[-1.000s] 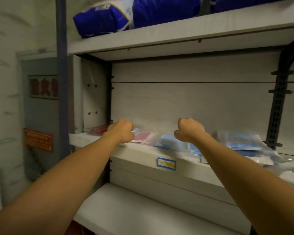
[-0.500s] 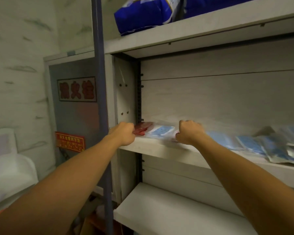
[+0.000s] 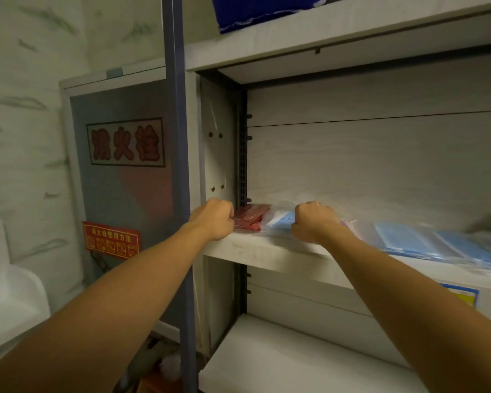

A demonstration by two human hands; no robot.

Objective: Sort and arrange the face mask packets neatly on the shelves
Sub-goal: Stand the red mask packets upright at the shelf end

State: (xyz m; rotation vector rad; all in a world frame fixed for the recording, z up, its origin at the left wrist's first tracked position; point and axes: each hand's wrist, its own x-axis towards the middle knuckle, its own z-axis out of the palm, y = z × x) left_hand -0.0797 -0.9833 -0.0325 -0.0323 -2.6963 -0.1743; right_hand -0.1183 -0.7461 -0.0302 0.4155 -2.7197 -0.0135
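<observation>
Face mask packets lie in a row on the middle shelf [image 3: 267, 255]. At its left end sits a small stack of red packets [image 3: 251, 217], and my left hand [image 3: 213, 219] is curled at their left edge and grips them. A clear packet with a blue mask [image 3: 281, 222] lies between my hands. My right hand [image 3: 313, 221] is curled over that packet's right side and holds it. A pink packet [image 3: 353, 226] shows just right of my right wrist. Several blue packets [image 3: 408, 241] overlap further right. My fingertips are hidden behind my knuckles.
Blue bags [image 3: 255, 12] sit on the upper shelf [image 3: 338, 26]. A bare lower shelf [image 3: 281, 361] lies below. A dark blue post [image 3: 177, 137] stands left of the shelving, with a fire hydrant cabinet [image 3: 119, 199] behind it. A white object [image 3: 9, 296] is at far left.
My view has swung left and closer to the shelf's left end. Both hands stay curled on the packets; my left hand now sits left of the red stack.
</observation>
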